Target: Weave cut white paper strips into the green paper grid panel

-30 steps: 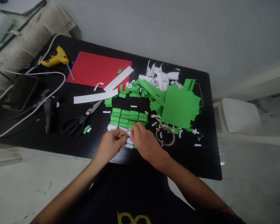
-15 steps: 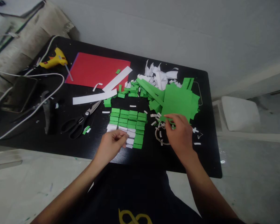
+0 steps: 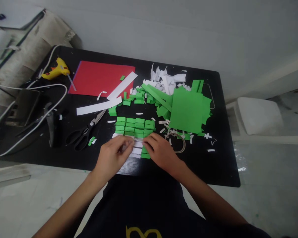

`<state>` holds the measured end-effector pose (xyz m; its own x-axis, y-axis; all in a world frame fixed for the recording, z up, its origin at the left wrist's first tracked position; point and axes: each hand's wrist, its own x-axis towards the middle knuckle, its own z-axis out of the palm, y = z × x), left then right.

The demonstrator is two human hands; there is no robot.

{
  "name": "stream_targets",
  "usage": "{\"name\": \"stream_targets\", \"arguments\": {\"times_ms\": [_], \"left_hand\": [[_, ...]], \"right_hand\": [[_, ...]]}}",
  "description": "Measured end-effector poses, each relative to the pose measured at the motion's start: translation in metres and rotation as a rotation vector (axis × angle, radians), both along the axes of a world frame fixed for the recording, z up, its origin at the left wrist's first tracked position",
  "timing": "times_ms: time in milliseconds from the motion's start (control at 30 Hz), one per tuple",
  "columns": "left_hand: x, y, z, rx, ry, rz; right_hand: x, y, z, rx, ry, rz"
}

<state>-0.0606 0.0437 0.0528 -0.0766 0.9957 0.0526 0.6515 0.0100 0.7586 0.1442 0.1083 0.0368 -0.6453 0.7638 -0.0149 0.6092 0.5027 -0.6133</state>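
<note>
A block of folded green and white paper pieces (image 3: 135,127) lies near the front edge of the black table. Over its white part, my left hand (image 3: 114,152) pinches a small white paper strip (image 3: 138,141) at one end. My right hand (image 3: 161,150) has its thumb and fingers closed at the strip's other end. The two hands are close together and cover part of the white and green rows. Whether the strip touches the block beneath, I cannot tell.
Scissors (image 3: 85,132) and long white strips (image 3: 99,105) lie left of the block. Behind are a red sheet (image 3: 101,77) and a yellow glue gun (image 3: 57,69) with a cable. Green sheets (image 3: 187,110), white scraps (image 3: 166,81) and a tape ring (image 3: 183,145) lie to the right.
My right hand has moved left, from beside the green sheets to the block, and now meets my left hand at the white strip. The tape ring is now more visible.
</note>
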Motion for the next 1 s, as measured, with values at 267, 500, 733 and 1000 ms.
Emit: {"name": "stream_targets", "arguments": {"times_ms": [267,500,733,1000], "left_hand": [[-0.010,0.024,-0.007,0.123,0.352,-0.264],[-0.006,0.025,-0.009,0.166,0.392,-0.279],[-0.004,0.028,-0.003,0.227,0.506,-0.334],[-0.001,0.032,0.000,0.265,0.585,-0.409]], "right_hand": [[-0.004,-0.002,-0.003,0.036,-0.016,-0.040],[-0.007,-0.008,-0.008,0.026,0.044,-0.189],[-0.008,-0.009,-0.009,0.073,0.015,-0.169],[-0.011,-0.010,-0.016,0.134,0.008,-0.179]]}}
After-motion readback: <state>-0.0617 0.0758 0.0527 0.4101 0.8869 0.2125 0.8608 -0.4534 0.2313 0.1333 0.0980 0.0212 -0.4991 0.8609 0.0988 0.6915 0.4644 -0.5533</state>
